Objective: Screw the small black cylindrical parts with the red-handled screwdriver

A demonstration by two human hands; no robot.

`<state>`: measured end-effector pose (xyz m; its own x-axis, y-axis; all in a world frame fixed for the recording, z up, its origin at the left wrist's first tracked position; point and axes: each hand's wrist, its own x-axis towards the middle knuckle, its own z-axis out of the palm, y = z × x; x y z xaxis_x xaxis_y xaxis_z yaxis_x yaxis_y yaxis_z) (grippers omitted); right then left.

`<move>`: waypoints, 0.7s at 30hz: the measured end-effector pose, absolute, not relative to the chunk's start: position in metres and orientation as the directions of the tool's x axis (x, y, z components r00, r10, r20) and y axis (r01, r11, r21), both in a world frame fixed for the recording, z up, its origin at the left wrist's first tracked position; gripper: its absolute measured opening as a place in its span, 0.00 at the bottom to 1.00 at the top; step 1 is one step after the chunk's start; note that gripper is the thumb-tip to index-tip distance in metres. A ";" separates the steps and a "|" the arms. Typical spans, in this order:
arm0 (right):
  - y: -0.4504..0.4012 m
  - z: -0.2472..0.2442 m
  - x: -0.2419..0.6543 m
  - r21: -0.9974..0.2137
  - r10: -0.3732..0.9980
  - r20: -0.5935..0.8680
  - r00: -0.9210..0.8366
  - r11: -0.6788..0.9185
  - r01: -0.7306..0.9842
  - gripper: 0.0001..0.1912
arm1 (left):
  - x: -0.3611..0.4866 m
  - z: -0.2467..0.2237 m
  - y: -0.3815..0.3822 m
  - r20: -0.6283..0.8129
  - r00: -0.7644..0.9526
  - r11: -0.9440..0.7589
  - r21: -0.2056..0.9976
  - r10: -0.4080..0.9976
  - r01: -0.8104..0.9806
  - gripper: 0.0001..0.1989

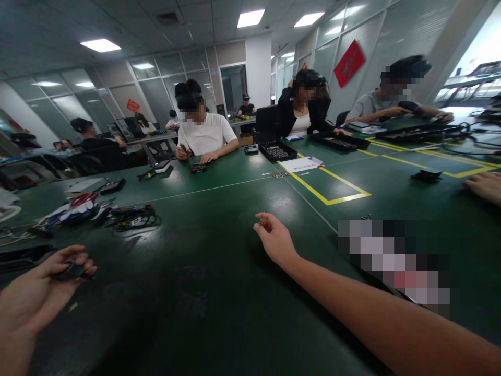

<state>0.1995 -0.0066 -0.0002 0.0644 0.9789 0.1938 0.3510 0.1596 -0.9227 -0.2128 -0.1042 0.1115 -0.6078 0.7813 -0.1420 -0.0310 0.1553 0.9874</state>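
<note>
At the left edge, my left hand (43, 292) has its fingers curled round a small dark object (71, 270); its kind is not clear. Just behind that hand lies a long black case-like thing (23, 259), cut off by the frame edge. My right hand (276, 239) reaches over the middle of the green table (195, 245), fingers bent in and thumb near the fingertips. Whatever sits between those fingers, if anything, is too small to make out. A blurred-out patch (395, 261) hides an item beside my right forearm.
Tangled black cables (133, 216) and a red cable (83, 199) lie at the left. Across the table, people work around black trays (277, 151), a white paper sheet (300, 164) and yellow tape lines (348, 199). Another person's hand (487, 186) rests at the right edge near a small black part (426, 176).
</note>
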 end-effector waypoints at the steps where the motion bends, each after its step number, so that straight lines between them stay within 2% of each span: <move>1: -0.006 0.000 0.199 -0.925 0.979 0.194 0.066 0.160 0.346 0.15 | -0.203 0.112 -0.096 -0.110 -0.605 0.098 0.994 0.788 -0.054 0.12; 4: -0.003 0.000 0.200 -0.927 0.975 0.210 0.073 0.175 0.331 0.14 | -0.165 0.115 -0.073 -0.170 -0.526 0.127 0.985 0.834 -0.117 0.15; 10: -0.011 0.011 0.208 -0.877 0.945 0.327 -0.004 0.305 0.372 0.15 | -0.084 0.099 -0.026 -0.071 -0.194 0.064 0.997 0.978 -0.038 0.17; 13: -0.019 0.020 0.211 -0.853 0.931 0.364 -0.022 0.343 0.394 0.16 | -0.044 0.077 -0.009 0.109 0.008 -0.109 0.980 0.994 0.167 0.18; 15: -0.023 0.025 0.212 -0.814 0.914 0.403 -0.048 0.382 0.438 0.16 | -0.019 0.058 -0.002 0.186 0.123 -0.219 0.898 0.975 0.381 0.26; 17: -0.026 0.028 0.211 -0.781 0.900 0.434 -0.042 0.399 0.480 0.14 | 0.000 0.038 0.002 0.250 0.154 -0.294 0.805 0.956 0.516 0.30; 21: -0.029 0.030 0.210 -0.770 0.897 0.440 -0.042 0.400 0.497 0.13 | 0.016 0.009 0.006 0.318 0.199 -0.371 0.699 0.927 0.611 0.21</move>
<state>0.2103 -0.0294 0.0297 -0.0416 0.8972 0.4397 0.4972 0.4003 -0.7698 0.0162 0.0059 0.0094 0.1989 0.9270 0.3180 0.6112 -0.3710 0.6991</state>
